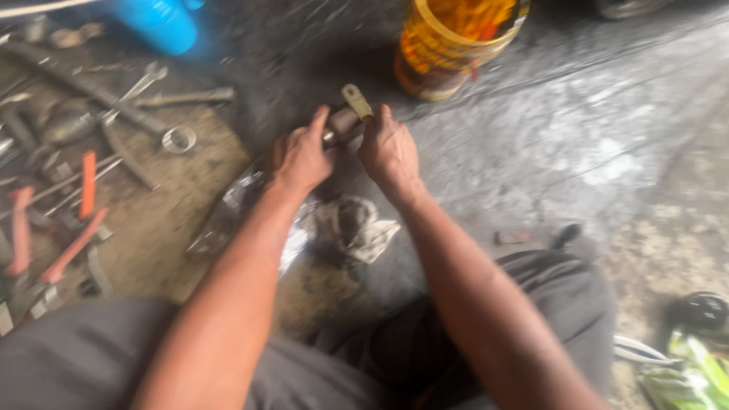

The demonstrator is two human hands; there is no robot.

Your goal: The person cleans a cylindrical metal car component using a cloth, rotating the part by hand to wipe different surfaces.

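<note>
Metal part: a small dark cylinder-like piece [343, 121] with a pale flat tab [357, 101] sticking up from it, held between both hands above the grey concrete floor [531, 137]; blur hides its finer shape.
Left hand: the left hand [300, 158] has its grip clenched on the near-left side of the metal part, thumb raised along it.
Right hand: the right hand [389, 150] is grasping the same part from the right, fingers curled over just below the tab.
Position: both hands meet at the part, forearms reaching out over knees in grey trousers [91, 357].
Below the hands: a crumpled, dirty rag [353, 226] lies on the floor, just beside a clear plastic wrapper [228, 216].
Far side: a yellow plastic bucket [448, 45] stands beyond the hands, near the part but apart from it; a blue container [163, 24] sits further left.
Left edge: a scatter of hand tools, among them wrenches [140, 85], a metal ring [178, 139] and pliers with red handles [72, 247], lies well apart from the hands.
Right edge: a green packet [695, 372] and a dark round object [700, 310], too blurred to name.
</note>
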